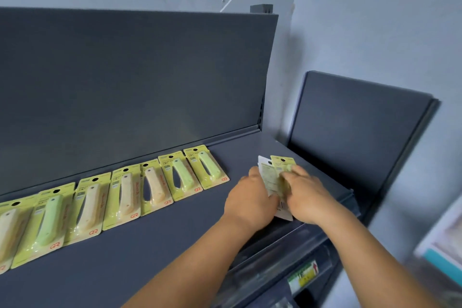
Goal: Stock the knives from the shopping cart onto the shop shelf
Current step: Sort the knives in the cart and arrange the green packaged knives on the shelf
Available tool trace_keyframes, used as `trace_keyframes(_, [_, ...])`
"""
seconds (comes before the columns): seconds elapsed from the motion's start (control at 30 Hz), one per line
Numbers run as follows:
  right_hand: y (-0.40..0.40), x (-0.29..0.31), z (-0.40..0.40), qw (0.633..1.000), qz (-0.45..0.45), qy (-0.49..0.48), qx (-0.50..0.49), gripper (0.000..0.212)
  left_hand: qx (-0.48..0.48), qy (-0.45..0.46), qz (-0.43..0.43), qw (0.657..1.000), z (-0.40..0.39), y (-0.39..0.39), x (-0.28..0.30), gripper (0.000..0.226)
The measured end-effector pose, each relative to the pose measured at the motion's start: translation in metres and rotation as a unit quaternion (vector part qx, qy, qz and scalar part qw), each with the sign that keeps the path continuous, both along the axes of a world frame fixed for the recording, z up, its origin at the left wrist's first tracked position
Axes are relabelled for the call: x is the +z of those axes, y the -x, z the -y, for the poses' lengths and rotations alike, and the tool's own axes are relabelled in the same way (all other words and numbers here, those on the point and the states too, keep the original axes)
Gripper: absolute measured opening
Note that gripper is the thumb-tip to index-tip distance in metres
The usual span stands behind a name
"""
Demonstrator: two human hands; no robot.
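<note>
- Knives (276, 177): a small stack of carded packs, yellow-green fronts and white backs, held between both hands over the right end of the shop shelf (150, 245); the topmost card's hang hole points toward the back panel.
- Left hand (250, 201): back of the hand toward the camera, fingers (255, 172) closed against the left edge of the stack; the fingertips are hidden behind the cards.
- Right hand (307, 195): laid over the right side of the stack, fingers curled down onto the card faces, thumb side toward the left hand; the two hands nearly touch across the packs.
- Grip detail: motion blur softens the stack, so the number of packs held cannot be told, though at least three card edges appear to show.
- Row of knife packs (120, 192): eight carded knives lie flat on the shelf to the left of the fingers, side by side with edges overlapping, some with green handles and some with cream; the nearest pack (206, 167) lies near the left fingers but apart from them.
- Back panel (125, 77): dark grey, upright beyond the fingers and behind the row.
- Shelf front rail (287, 265): clear price strip below the wrists, carrying a green and yellow label (303, 276) to the right, under the right forearm.
- Second dark panel (357, 132): stands beyond the right fingers, against the pale wall.
</note>
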State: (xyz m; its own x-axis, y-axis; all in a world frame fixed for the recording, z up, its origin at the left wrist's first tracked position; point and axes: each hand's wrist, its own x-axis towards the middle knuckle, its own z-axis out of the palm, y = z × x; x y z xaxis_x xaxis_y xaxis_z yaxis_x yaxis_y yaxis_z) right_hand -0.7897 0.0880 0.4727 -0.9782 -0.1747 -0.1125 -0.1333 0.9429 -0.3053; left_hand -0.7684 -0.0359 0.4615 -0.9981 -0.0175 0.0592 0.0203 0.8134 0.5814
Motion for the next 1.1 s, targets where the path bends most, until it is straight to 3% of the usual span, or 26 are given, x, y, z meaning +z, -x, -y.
trace_keyframes(0.2, [0.009,-0.003,-0.002,0.996,-0.03,0.085,0.001,0.055,0.066,-0.11,-0.046,0.991,-0.011,0.004,0.007,0.028])
trace_keyframes(0.37, [0.02,-0.009,0.002,0.992,-0.056,0.106,0.045,0.038,-0.033,-0.143,-0.077,0.986,-0.013,-0.002,0.011,0.039])
trace_keyframes(0.47, [0.027,-0.009,-0.001,0.992,-0.052,0.086,0.076,0.045,-0.092,-0.094,-0.038,0.991,-0.005,0.001,0.006,0.047])
trace_keyframes(0.53, [0.033,-0.009,-0.006,0.994,-0.051,0.064,0.07,0.047,-0.122,0.01,-0.015,0.992,0.002,0.006,-0.002,0.052])
trace_keyframes(0.63, [0.043,-0.005,-0.016,0.997,-0.046,0.033,0.052,0.045,-0.092,0.146,0.008,0.985,0.006,0.012,-0.012,0.059])
trace_keyframes(0.87, [0.065,-0.007,-0.01,0.997,-0.026,0.025,0.07,0.05,-0.114,0.156,0.04,0.98,0.011,0.035,-0.006,0.063])
trace_keyframes(1.1, [0.086,-0.013,0.021,0.992,-0.036,0.043,0.11,0.05,-0.041,0.18,0.042,0.982,0.025,0.062,-0.012,0.063])
